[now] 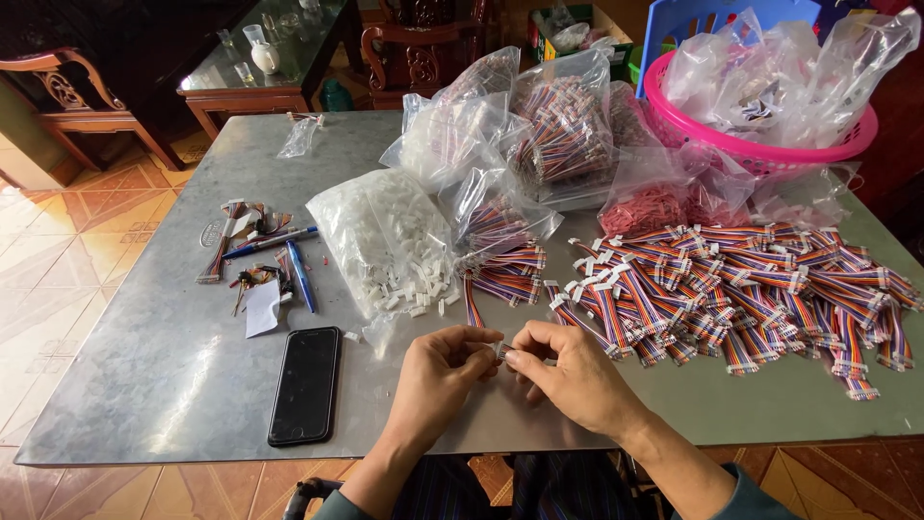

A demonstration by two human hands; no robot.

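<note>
A small white connector (500,351) on a striped ribbon cable sits pinched between both hands just above the bench (173,366) edge. Left hand (438,371) and right hand (568,371) each have their grip clamped on it. I'd say keep fingertips close and push straight; loose connectors (409,289) are right there.
</note>
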